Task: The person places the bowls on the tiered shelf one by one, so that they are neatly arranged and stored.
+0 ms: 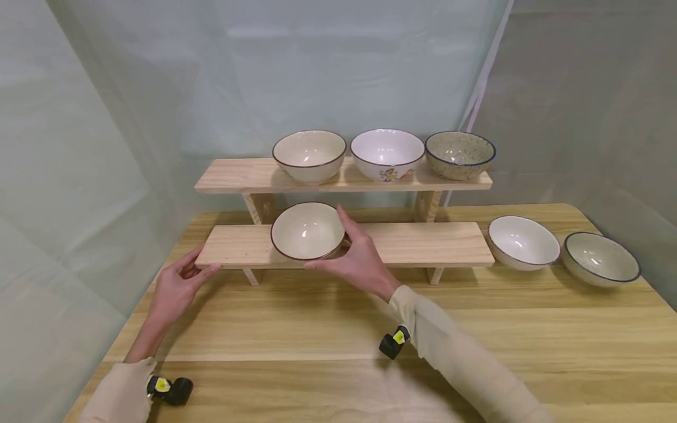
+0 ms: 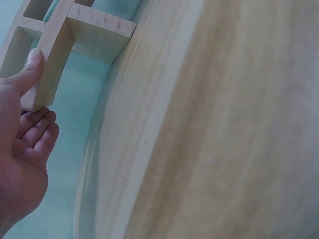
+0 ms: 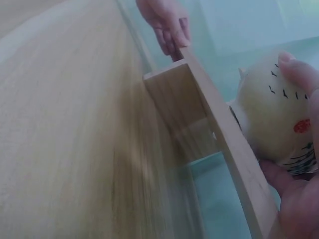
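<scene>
My right hand (image 1: 364,263) grips a cream bowl (image 1: 307,230) with a dark brown rim by its right side, thumb at the front and fingers round the side. The bowl is at the lower tier (image 1: 428,242) of a wooden two-tier shelf, left of its middle. In the right wrist view the bowl's outside (image 3: 259,114) shows small black marks and a red patch; whether its foot fully rests on the board I cannot tell. My left hand (image 1: 174,291) holds the left end of that lower board, its thumb (image 2: 34,59) against the front edge and its other fingers curled by the end.
On the upper tier (image 1: 233,174) stand a cream bowl (image 1: 309,154), a white bowl with a floral motif (image 1: 388,150) and a speckled bowl with a blue rim (image 1: 460,153). Right of the shelf, a white bowl (image 1: 522,241) and a greyish bowl (image 1: 601,258) sit on the wooden table (image 1: 296,341).
</scene>
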Demonstrator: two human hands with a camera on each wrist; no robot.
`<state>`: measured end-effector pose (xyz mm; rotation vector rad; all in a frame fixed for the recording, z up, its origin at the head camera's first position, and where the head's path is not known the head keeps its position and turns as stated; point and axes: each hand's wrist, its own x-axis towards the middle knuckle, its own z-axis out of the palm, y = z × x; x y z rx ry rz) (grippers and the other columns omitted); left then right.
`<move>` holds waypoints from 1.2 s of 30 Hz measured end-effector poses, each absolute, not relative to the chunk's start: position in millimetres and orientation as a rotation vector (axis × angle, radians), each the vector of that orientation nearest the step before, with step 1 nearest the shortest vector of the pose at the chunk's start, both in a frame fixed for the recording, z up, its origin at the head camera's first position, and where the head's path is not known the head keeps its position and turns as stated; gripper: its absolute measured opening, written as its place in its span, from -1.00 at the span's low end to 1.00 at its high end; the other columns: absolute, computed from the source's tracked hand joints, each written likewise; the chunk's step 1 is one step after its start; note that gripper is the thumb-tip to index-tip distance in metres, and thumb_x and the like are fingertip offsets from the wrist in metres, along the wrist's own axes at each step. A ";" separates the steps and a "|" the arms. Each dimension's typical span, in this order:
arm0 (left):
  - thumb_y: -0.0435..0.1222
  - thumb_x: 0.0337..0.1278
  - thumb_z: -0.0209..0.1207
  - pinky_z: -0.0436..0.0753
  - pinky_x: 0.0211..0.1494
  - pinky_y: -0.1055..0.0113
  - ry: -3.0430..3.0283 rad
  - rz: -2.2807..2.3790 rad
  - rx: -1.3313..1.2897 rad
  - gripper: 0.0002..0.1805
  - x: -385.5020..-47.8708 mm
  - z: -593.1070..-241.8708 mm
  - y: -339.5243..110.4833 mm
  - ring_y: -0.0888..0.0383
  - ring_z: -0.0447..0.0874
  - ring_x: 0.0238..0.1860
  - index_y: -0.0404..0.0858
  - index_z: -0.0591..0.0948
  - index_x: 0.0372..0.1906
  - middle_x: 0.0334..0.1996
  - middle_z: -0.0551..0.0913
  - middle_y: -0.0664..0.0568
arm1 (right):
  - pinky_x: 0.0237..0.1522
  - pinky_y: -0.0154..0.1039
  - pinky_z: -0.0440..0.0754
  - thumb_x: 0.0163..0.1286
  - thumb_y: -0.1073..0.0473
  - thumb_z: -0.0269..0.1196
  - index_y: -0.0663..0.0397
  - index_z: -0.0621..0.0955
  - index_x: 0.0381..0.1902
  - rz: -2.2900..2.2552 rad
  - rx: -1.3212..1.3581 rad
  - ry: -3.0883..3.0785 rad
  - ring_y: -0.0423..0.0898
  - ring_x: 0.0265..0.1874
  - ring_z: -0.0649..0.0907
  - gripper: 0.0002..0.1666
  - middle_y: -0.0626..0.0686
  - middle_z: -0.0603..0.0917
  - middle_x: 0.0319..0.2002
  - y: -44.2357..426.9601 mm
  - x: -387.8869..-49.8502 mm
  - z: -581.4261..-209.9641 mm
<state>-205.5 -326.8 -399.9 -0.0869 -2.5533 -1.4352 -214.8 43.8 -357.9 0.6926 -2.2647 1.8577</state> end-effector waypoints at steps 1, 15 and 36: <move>-0.15 0.44 0.29 0.54 -0.10 0.70 -2.554 -1.439 -0.083 -0.18 -205.6 -399.9 -326.9 0.58 0.47 0.02 -0.44 0.21 0.57 0.37 0.38 -0.49 | 0.29 -0.16 0.51 -0.03 0.23 0.71 0.17 0.04 0.67 1.837 0.694 -2.273 0.06 0.34 0.50 0.47 0.20 0.21 0.56 43.0 -216.0 -358.3; -0.17 0.45 0.28 0.54 -0.10 0.71 -2.549 -1.432 -0.096 -0.19 -206.7 -399.5 -327.9 0.61 0.46 -0.01 -0.47 0.21 0.57 0.37 0.38 -0.51 | 0.46 0.05 0.28 0.04 -0.10 0.67 0.12 -0.02 0.69 1.502 0.628 -2.525 0.11 0.48 0.29 0.51 0.23 0.21 0.56 40.1 -220.2 -349.2; -0.17 0.44 0.29 0.53 -0.09 0.71 -2.544 -1.439 -0.092 -0.19 -204.5 -398.9 -326.2 0.59 0.47 0.01 -0.45 0.22 0.57 0.37 0.38 -0.50 | 0.39 -0.01 0.42 0.27 0.18 0.55 -0.02 0.12 0.67 1.592 0.734 -2.368 0.07 0.48 0.31 0.18 0.10 0.27 0.55 117.5 -175.6 -351.3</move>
